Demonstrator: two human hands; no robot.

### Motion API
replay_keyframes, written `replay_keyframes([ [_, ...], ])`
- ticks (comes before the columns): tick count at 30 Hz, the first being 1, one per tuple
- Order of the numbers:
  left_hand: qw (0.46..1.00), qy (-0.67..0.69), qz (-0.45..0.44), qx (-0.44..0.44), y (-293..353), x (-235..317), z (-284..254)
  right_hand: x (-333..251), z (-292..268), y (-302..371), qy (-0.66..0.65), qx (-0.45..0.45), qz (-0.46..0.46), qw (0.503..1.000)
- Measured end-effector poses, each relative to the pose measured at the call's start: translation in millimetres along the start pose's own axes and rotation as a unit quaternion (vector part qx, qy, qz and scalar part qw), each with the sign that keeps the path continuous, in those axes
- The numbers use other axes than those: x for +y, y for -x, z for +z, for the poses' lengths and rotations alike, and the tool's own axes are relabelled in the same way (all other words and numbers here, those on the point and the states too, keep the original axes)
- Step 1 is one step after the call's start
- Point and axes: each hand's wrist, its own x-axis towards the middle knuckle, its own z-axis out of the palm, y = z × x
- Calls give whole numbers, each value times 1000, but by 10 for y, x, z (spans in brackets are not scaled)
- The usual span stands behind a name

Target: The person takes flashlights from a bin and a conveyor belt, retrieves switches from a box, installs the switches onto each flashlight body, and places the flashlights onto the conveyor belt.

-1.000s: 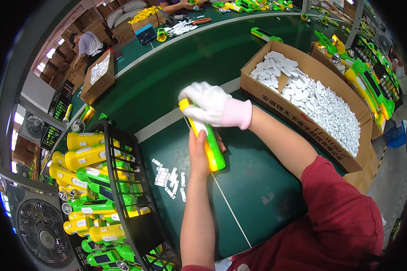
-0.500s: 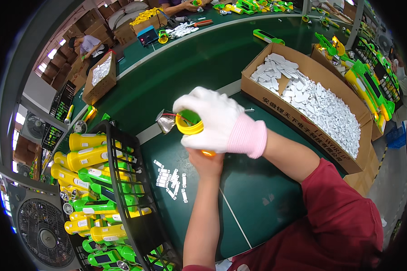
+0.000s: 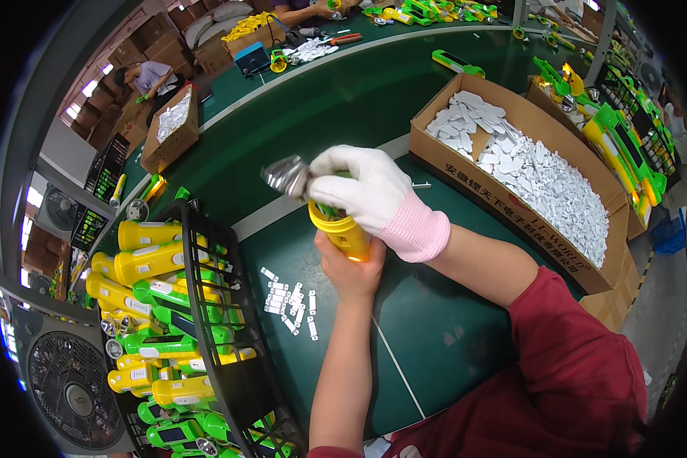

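My bare left hand is wrapped round a yellow flashlight body, whose open wide end faces up and away from me. Just above that opening, my right hand, in a white glove with a pink cuff, pinches a shiny silver reflector between thumb and fingers. The reflector is smeared by motion and stands apart from the body. Something green shows inside the mouth of the body, partly covered by the glove. Below and left of the hands, several small white plastic pieces lie on the green table.
At my left a black crate holds many yellow and green flashlights. A cardboard box of white plastic parts stands at the right. One green flashlight lies beyond it. A person sits at the far left.
My right hand has moved from gripping the body's rim to holding the reflector, which is raised and turned. My left hand has tilted the body more upright into view.
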Motion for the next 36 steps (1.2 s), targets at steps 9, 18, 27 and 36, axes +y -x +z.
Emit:
replay_keyframes([
  [9,998,24,-50,40,-33,-12,-49,29,-48,-128,34,-35,47,998],
  [18,969,178,-166,40,-48,-111,-23,225,441,67,205,-39,65,976],
  [27,994,99,-16,-44,-81,-98,-70,215,210,-91,95,-19,90,991],
  [36,998,45,49,-17,-21,-171,-90,220,211,-43,7,-34,-89,995],
])
